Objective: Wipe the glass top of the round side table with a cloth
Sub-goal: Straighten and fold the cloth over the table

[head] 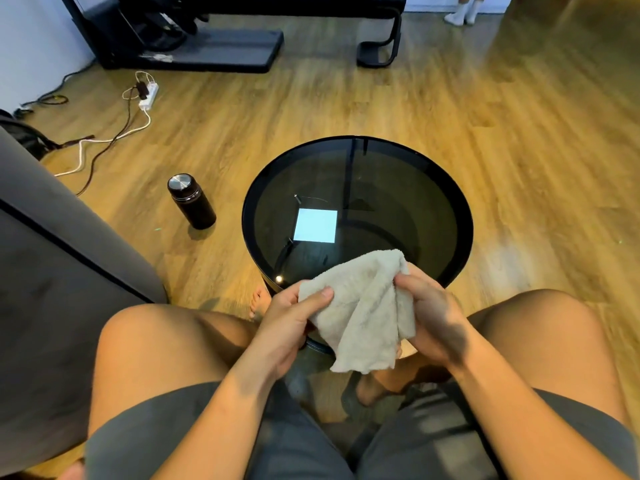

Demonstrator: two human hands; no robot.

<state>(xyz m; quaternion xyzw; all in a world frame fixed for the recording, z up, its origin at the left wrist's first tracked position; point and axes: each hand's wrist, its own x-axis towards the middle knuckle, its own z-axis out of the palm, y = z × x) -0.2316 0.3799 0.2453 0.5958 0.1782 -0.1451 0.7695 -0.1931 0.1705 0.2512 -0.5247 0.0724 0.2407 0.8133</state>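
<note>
The round side table (398, 188) has a black rim and a dark smoked glass top that reflects a bright square of ceiling light. It stands on the wood floor just beyond my knees. A crumpled off-white cloth (363, 306) hangs over the table's near edge. My left hand (291, 323) pinches its left side with the thumb on top. My right hand (433, 320) grips its right side. Most of the cloth hangs in the air between my hands, and its upper end lies over the near part of the glass.
A dark insulated bottle (192, 200) stands on the floor left of the table. A grey sofa (52, 271) fills the left side. A power strip with cables (145, 95) lies farther left, a black bench frame (377, 46) at the back, and a person's socked feet (462, 15) at the top right.
</note>
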